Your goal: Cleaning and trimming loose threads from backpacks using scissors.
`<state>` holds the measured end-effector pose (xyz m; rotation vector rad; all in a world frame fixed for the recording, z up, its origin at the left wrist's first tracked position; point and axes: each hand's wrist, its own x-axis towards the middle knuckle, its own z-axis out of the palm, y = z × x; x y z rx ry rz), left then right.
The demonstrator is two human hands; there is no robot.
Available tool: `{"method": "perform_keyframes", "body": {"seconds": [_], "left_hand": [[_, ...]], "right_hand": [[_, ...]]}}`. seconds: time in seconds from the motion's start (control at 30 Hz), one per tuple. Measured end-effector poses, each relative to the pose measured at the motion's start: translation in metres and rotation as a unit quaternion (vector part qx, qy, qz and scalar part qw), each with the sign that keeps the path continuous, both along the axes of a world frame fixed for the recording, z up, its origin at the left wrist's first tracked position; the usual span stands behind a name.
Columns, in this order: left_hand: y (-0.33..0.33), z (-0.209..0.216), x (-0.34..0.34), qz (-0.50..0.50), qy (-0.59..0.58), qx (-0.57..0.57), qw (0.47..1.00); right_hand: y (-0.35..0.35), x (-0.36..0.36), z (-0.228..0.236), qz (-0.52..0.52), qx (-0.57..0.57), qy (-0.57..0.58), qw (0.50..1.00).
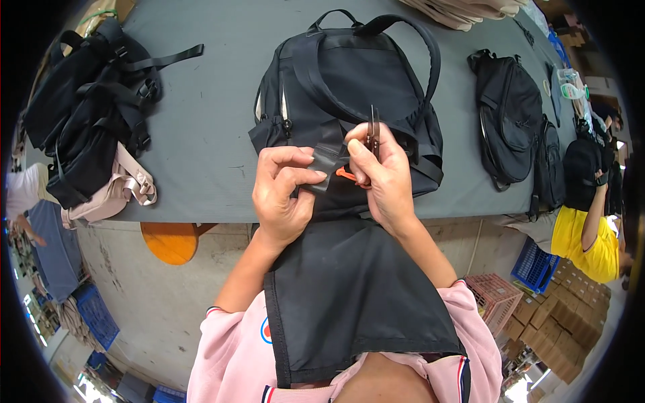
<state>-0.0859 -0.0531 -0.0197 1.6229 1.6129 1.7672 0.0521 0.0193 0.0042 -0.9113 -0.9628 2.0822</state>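
Note:
A black backpack point(363, 64) lies on the grey table in front of me, its shoulder straps facing up and its top handle away from me. At its near end my left hand point(282, 195) pinches a flat black strap piece point(326, 161) between thumb and fingers. Just to the right, my right hand point(386, 178) is closed around thread snips point(373, 131), with their dark blades pointing up and away. An orange part point(348, 176) shows under that hand, and I cannot tell whether it belongs to the snips. The right fingertips are close to the strap piece.
Black bags point(87, 114) and a pink bag point(111, 191) are heaped on the table's left. More black backpacks point(510, 114) lie at the right. An orange round stool point(168, 242) stands below the near edge. A person in yellow point(584, 235) is at the far right.

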Motion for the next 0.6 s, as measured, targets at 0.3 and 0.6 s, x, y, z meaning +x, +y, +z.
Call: {"method": "perform_keyframes", "body": {"seconds": [0.3,0.6], "left_hand": [[0.002,-0.009,-0.002,0.027,-0.052,0.006,0.998],[0.002,-0.006,0.005,0.027,-0.044,0.006,0.999]], "right_hand": [[-0.022,0.02,-0.012,-0.062,0.37,-0.257,0.891],[-0.019,0.009,-0.011,-0.089,0.457,-0.288,0.837]]}}
